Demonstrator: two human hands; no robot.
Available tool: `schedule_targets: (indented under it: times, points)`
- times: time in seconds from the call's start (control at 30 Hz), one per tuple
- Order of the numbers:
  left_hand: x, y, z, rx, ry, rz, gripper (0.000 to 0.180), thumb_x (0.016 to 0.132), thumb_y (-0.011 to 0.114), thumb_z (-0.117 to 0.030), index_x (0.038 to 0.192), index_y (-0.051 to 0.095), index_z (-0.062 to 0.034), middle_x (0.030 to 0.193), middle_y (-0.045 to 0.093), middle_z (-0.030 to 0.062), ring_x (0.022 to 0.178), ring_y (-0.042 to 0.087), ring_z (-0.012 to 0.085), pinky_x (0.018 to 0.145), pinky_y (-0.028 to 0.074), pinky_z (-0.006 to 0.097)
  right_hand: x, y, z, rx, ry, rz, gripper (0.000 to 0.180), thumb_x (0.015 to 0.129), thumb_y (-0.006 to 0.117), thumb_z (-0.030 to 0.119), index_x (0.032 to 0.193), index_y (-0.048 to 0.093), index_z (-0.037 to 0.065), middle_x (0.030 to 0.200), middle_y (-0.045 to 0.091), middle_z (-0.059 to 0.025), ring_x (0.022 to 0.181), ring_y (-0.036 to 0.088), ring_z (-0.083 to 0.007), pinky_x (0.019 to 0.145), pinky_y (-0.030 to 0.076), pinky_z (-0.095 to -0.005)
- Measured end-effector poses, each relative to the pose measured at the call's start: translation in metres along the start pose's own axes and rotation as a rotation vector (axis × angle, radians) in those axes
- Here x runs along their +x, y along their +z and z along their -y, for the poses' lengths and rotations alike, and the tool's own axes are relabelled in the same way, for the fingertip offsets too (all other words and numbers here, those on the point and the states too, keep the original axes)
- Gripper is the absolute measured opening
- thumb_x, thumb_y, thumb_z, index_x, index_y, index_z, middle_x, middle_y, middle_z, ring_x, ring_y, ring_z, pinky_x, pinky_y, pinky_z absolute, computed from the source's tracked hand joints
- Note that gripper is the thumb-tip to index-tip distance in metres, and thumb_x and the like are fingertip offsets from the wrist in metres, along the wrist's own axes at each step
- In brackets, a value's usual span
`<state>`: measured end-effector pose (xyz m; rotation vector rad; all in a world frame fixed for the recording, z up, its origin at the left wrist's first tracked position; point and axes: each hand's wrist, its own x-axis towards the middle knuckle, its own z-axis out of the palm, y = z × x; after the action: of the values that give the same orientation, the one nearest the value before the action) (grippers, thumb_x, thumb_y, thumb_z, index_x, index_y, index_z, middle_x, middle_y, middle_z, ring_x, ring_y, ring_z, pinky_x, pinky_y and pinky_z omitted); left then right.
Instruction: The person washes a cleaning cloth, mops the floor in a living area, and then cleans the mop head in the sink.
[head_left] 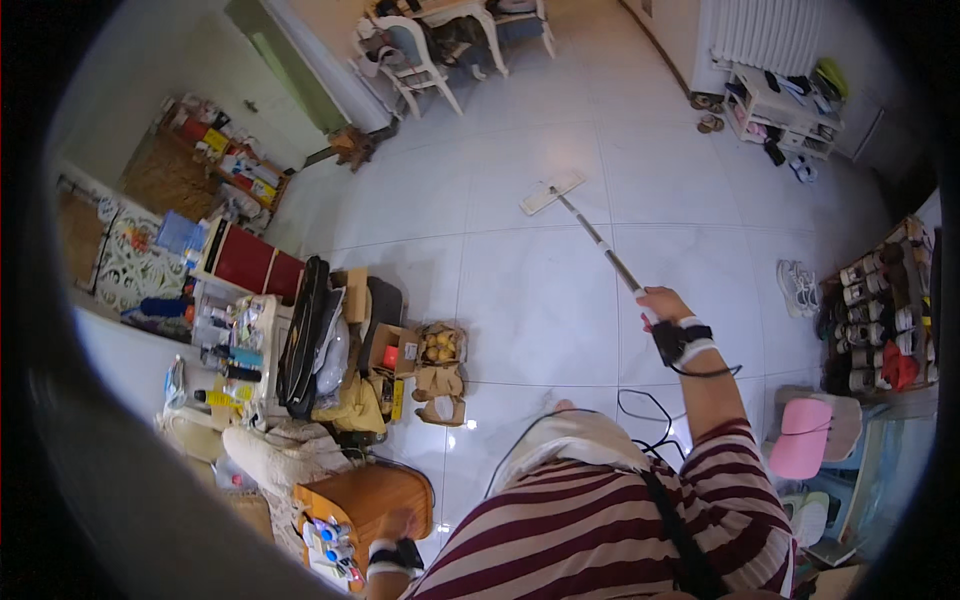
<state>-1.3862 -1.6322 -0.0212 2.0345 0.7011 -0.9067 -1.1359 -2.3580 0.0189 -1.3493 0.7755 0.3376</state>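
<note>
My right hand (660, 303) is wrapped round the upper end of a flat mop's pole (622, 268). The pole slants away to the far left, down to the mop's pale rectangular head (537, 202), which lies flat on the tiled floor. A black strap with a cable is around my right wrist. My left hand (400, 525) hangs low beside my body, close to an orange-brown wooden chair (375, 492). It is small and blurred, so its fingers cannot be made out; a white and black band circles that wrist.
Cardboard boxes, one with round yellow fruit (440, 346), stand on the left by a cluttered cabinet (262, 340). At the right are a shoe rack (905, 290), white sneakers (797, 288) and a pink-topped stool (803, 437). A white chair (425, 72) and a low shelf (785, 105) are farther off.
</note>
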Motion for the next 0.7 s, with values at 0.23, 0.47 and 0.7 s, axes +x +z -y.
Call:
schedule_targets:
  times: [0.23, 0.47, 0.7]
  points:
    - [0.086, 0.005, -0.317, 0.215, 0.488, -0.09, 0.033, 0.083, 0.053, -0.02, 0.107, 0.056, 0.0016, 0.08, 0.064, 0.011, 0.076, 0.062, 0.0186, 0.069, 0.048, 0.029, -0.16, -0.082, -0.045, 0.011, 0.069, -0.152, 0.048, 0.082, 0.058, 0.012, 0.126, 0.042, 0.0, 0.067, 0.055, -0.0067, 0.052, 0.054, -0.0158, 0.045, 0.049, -0.0303]
    - [0.147, 0.061, -0.396, 0.192, 0.507, 0.129, 0.031, 0.082, 0.053, -0.02, 0.104, 0.056, 0.0013, 0.08, 0.064, 0.0087, 0.076, 0.061, 0.0182, 0.068, 0.047, 0.029, -0.264, -0.122, -0.056, 0.122, 0.213, -0.357, 0.054, 0.078, 0.057, 0.003, 0.127, 0.037, -0.009, 0.066, 0.057, -0.0123, 0.053, 0.057, -0.019, 0.045, 0.052, -0.0338]
    - [0.122, 0.134, -0.483, 0.209, 0.291, 0.38, 0.033, 0.082, 0.053, -0.02, 0.104, 0.056, 0.0047, 0.09, 0.063, 0.0106, 0.083, 0.061, 0.018, 0.07, 0.047, 0.029, -0.178, -0.177, 0.019, 0.136, 0.17, -0.229, 0.041, 0.084, 0.052, 0.009, 0.121, 0.045, -0.007, 0.068, 0.056, -0.0082, 0.054, 0.056, -0.0161, 0.05, 0.054, -0.0305]
